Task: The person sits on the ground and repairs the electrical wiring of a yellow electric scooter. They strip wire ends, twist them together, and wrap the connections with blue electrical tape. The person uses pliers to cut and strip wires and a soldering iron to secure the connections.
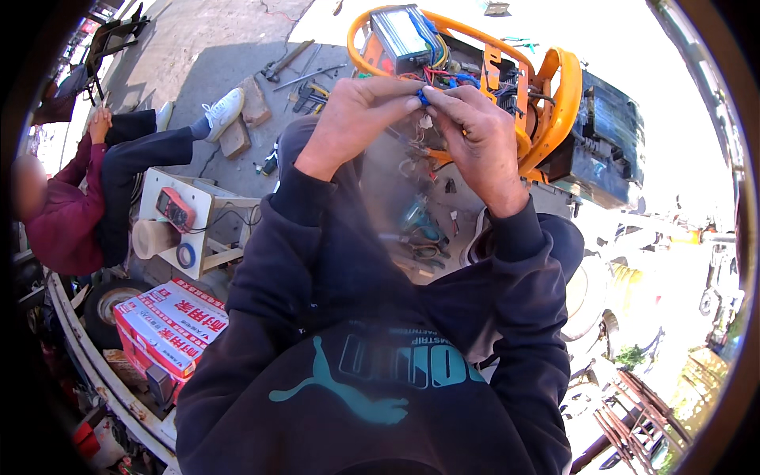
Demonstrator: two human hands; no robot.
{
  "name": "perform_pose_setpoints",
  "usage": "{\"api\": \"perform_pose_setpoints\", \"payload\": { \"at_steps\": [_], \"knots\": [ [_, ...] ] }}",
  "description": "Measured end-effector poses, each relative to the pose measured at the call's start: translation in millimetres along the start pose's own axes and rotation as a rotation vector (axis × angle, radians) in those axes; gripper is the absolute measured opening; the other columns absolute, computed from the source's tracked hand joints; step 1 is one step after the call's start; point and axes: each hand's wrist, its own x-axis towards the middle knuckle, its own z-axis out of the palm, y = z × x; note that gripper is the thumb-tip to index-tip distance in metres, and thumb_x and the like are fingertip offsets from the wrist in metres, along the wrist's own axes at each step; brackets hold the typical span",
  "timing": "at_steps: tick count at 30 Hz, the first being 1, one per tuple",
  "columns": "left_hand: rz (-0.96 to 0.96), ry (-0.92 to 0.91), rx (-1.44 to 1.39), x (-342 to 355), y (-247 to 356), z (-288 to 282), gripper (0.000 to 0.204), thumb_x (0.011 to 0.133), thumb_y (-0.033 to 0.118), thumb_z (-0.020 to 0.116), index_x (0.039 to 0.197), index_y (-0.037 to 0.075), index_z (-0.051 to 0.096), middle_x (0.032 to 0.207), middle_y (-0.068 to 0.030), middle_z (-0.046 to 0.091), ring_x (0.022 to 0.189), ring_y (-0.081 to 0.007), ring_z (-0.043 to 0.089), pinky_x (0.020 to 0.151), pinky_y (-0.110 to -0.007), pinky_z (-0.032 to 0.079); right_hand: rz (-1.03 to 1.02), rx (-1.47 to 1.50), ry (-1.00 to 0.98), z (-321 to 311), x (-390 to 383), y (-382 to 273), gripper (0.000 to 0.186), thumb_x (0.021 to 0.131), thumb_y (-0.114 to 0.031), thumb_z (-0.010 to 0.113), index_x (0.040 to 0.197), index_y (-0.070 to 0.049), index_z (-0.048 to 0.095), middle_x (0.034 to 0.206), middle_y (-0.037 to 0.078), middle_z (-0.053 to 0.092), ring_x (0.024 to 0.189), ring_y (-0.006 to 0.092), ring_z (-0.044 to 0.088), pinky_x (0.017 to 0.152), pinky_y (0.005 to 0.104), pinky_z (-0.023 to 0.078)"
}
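Note:
My left hand and my right hand meet in front of me, with thumbs and fingers pinched together. Between the fingertips is a small blue piece; whether it is tape or a connector I cannot make out. Colored wires lie just beyond the fingers. They run out from a silver finned controller box that rests on an orange tubular frame. A small white connector hangs below the fingertips.
A stool at left bears a red multimeter and a blue tape roll. Beside it sits a person. A hammer, bricks and a teal power tool lie on the ground. A red-white carton stands lower left.

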Motion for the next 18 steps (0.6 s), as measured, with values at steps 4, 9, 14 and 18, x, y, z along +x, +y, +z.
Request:
{"api": "perform_pose_setpoints", "payload": {
  "at_steps": [4, 9, 14, 18],
  "knots": [
    [0.019, 0.027, -0.173, 1.3, 0.6, 7.3, 0.028, 0.100, 0.006, 0.068, 0.127, -0.001, 0.070, 0.104, -0.0068, 0.075, 0.093, -0.0123, 0.072, 0.085, -0.027, 0.060, 0.059, 0.039, 0.058, -2.6, 7.0, -7.4, 0.029, 0.089, -0.005, 0.071, 0.118, -0.009, 0.074, 0.101, 0.012, 0.073, 0.086, 0.0325, 0.071, 0.073, 0.0381, 0.056],
    [0.010, 0.048, -0.111, -6.3, -0.1, 8.7, 0.030, 0.100, 0.007, 0.067, 0.129, 0.000, 0.067, 0.106, -0.0066, 0.074, 0.092, -0.0113, 0.071, 0.081, -0.025, 0.059, 0.066, 0.071, 0.316, -11.0, 6.6, 2.7, 0.026, 0.103, -0.009, 0.064, 0.127, 0.000, 0.070, 0.105, 0.006, 0.076, 0.079, 0.0095, 0.067, 0.069, 0.0232, 0.055],
    [0.066, 0.036, -0.127, -13.2, 2.0, 5.3, 0.033, 0.100, 0.007, 0.067, 0.132, 0.000, 0.065, 0.107, -0.0070, 0.074, 0.091, -0.0108, 0.070, 0.079, -0.024, 0.058, 0.197, 0.153, 0.484, -26.7, 1.0, 6.0, 0.028, 0.108, -0.012, 0.055, 0.131, 0.002, 0.064, 0.101, 0.006, 0.076, 0.063, 0.0019, 0.055, 0.057, 0.0160, 0.046],
    [0.066, 0.074, -0.146, -8.5, -2.3, 0.3, 0.033, 0.099, 0.006, 0.067, 0.130, -0.002, 0.065, 0.103, -0.0080, 0.075, 0.092, -0.0111, 0.070, 0.081, -0.025, 0.058, 0.241, 0.241, 0.578, -33.9, -0.3, 2.7, 0.024, 0.103, -0.009, 0.061, 0.124, 0.001, 0.067, 0.089, 0.001, 0.077, 0.071, 0.0013, 0.061, 0.062, 0.0172, 0.046]
  ]
}}
